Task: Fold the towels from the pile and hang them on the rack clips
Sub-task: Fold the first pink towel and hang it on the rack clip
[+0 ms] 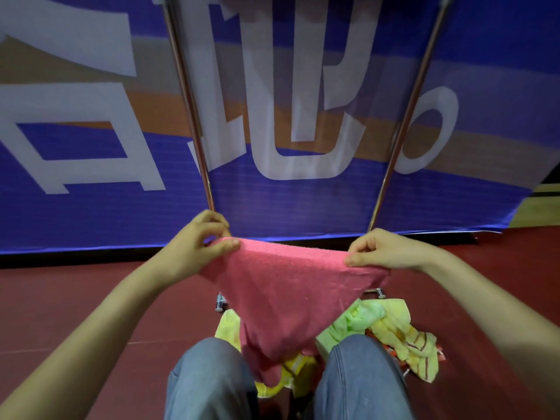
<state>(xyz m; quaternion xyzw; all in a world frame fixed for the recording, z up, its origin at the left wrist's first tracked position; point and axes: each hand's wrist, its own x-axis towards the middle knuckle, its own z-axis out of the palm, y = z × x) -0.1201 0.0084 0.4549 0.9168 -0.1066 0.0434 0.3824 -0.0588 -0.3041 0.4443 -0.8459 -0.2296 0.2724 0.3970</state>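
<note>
Between two knees in blue jeans, we saw the pile of yellow and green towels heaped on the red floor, at the foot of the rack. Above the pile hung the pink towel, stretched along its top edge and sagging to a point between the knees. The left hand pinched one upper corner between thumb and fingers. The right hand pinched the other, both closed on the cloth and well apart. We judged the towel light, soft and limp, a terry cloth with no stiffness of its own. It would droop wherever it went unsupported, though its nap should keep it from slipping. We reckoned the corners and the top hem the places to hold, so that a fold could be brought edge to edge. Beyond the hands rose two metal uprights; the clips lay out of view. Behind them stood a blue banner with white lettering.
</note>
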